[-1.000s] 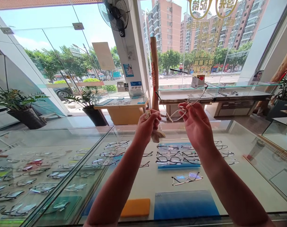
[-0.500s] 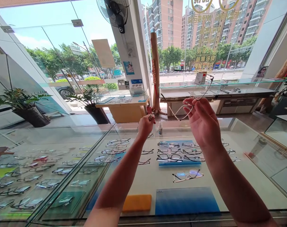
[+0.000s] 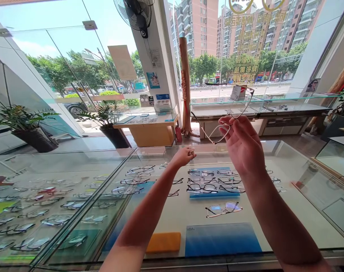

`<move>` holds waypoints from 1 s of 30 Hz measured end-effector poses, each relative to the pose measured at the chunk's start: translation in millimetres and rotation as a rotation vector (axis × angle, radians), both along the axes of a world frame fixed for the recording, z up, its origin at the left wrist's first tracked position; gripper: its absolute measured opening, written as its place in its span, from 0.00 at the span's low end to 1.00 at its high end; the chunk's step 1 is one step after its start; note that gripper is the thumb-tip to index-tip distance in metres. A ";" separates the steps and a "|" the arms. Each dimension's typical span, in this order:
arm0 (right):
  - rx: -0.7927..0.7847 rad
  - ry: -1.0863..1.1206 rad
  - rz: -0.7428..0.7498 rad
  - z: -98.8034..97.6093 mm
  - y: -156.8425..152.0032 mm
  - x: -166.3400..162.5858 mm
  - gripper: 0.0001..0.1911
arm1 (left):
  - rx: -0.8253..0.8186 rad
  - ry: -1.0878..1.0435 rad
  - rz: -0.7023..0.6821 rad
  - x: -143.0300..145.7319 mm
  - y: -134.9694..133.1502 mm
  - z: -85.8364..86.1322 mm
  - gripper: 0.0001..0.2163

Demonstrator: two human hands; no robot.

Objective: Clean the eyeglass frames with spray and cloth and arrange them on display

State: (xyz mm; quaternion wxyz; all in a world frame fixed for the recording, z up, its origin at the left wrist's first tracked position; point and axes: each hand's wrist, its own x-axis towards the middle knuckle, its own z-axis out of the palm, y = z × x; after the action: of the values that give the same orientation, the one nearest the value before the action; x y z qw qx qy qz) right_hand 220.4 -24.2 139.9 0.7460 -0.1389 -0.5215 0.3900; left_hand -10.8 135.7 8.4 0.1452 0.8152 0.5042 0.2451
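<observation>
In the head view, my right hand [image 3: 244, 145] pinches a pair of thin-framed eyeglasses [image 3: 215, 142] near the bridge. The glasses are raised above the counter, tilted, with both temples spread open. My left hand [image 3: 185, 156] is stretched out over the far part of the glass counter [image 3: 152, 151], fingers curled in. It covers the spot where a small bottle stood, and whatever is in the fingers is hidden. Below the right hand, another pair of glasses [image 3: 224, 209] lies behind a blue gradient sheet [image 3: 223, 240]. An orange case [image 3: 164, 242] is beside that sheet.
Rows of eyeglasses [image 3: 202, 187] lie in the showcase, some on a blue holder. A second glass case [image 3: 47, 196] with several frames adjoins on the left. Beyond stand a tree-trunk post [image 3: 185, 87], potted plants [image 3: 36, 136] and another display counter [image 3: 291, 107].
My left hand has moved right and slightly down, to where the small bottle stood, which it now hides. My right hand holds the eyeglasses almost still. The view has shifted slightly.
</observation>
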 end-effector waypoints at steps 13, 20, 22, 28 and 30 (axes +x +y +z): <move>-0.048 -0.125 -0.151 -1.0 9.1 9.9 0.07 | 0.561 -0.645 0.168 -9.0 -61.3 97.5 0.16; -0.108 -0.061 -0.058 -4.9 18.0 11.8 0.06 | 0.305 -1.179 -0.116 3.7 -104.0 128.6 0.19; -0.120 -0.065 -0.061 -5.2 18.4 11.4 0.06 | 0.211 -1.294 -0.190 4.4 -104.9 130.7 0.22; -0.156 -0.075 -0.042 -5.3 18.5 10.4 0.08 | -0.109 -1.379 -0.283 3.6 -96.5 132.7 0.16; -0.149 -0.070 -0.035 -5.6 18.9 10.6 0.07 | -0.205 -1.389 -0.339 5.9 -96.2 132.9 0.16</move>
State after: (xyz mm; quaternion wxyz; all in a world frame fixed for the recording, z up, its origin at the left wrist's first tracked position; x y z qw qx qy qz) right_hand 231.0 -5.3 134.3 0.7217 -0.2167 -0.5142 0.4096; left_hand -4.8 39.6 141.4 0.5441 0.5205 0.1826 0.6322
